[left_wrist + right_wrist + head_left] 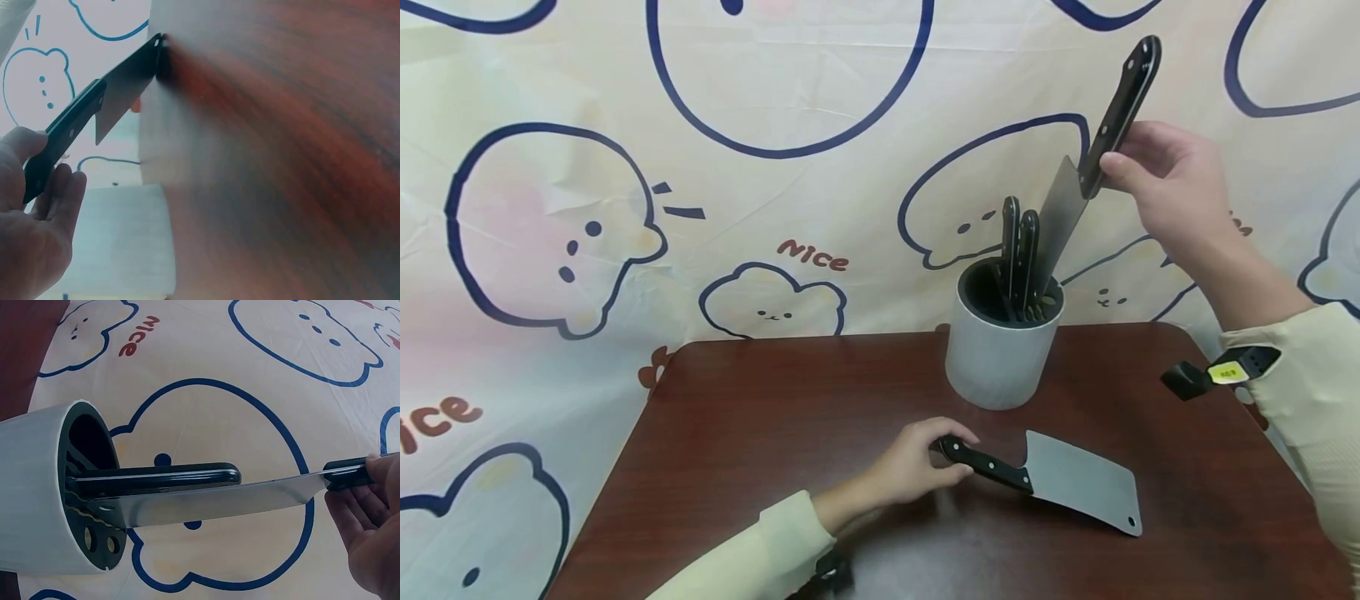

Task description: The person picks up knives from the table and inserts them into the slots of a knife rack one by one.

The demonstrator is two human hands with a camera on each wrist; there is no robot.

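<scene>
In the head view my left hand point(913, 467) pinches the black riveted handle of a cleaver point(1082, 479) at its butt end. The broad blade points right, close over the table, with a small hole near its far corner. My right hand point(1176, 179) grips a second knife point(1063, 217) by the lower part of its black handle, thumb on the near side. That knife leans right, and its blade tip is inside the slotted top of a white knife holder point(37, 487), hidden there. Two more black handles point(1018, 254) stand up from the holder beside the blade.
The brown wooden table point(760, 417) carries the holder near its back edge, right of the middle. Behind it hangs a pale cloth point(865, 208) printed with blue cartoon outlines. A black wrist device point(1225, 371) sits on the right sleeve.
</scene>
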